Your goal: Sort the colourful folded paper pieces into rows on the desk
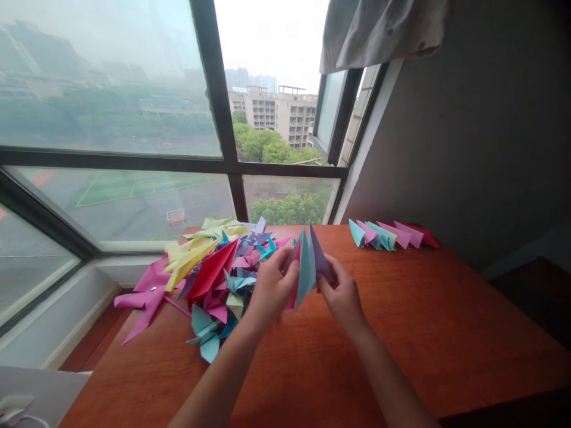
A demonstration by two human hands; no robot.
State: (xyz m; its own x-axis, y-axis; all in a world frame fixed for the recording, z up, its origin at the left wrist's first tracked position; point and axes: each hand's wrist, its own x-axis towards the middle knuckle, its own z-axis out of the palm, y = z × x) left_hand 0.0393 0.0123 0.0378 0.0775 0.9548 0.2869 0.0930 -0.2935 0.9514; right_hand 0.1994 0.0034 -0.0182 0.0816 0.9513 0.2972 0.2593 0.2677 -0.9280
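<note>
My left hand (274, 282) is closed on folded paper pieces, a pink one and a light blue folded paper piece (306, 270), held upright above the table. Closed on a purple folded paper piece (317, 255) is my right hand (341, 291), just to the right of the blue one. The pieces stand side by side with their points upward, and my fingers hide their lower edges. Left of my hands lies a heap of folded paper shapes, with a red paper piece (212, 272) and a light blue one (206, 334) among them.
The brown table (419, 333) stands against a window. A row of several folded paper pieces (383, 236) lies at its back right. A pink paper pinwheel (149, 294) sits at the left edge. A curtain (383, 30) hangs at the upper right.
</note>
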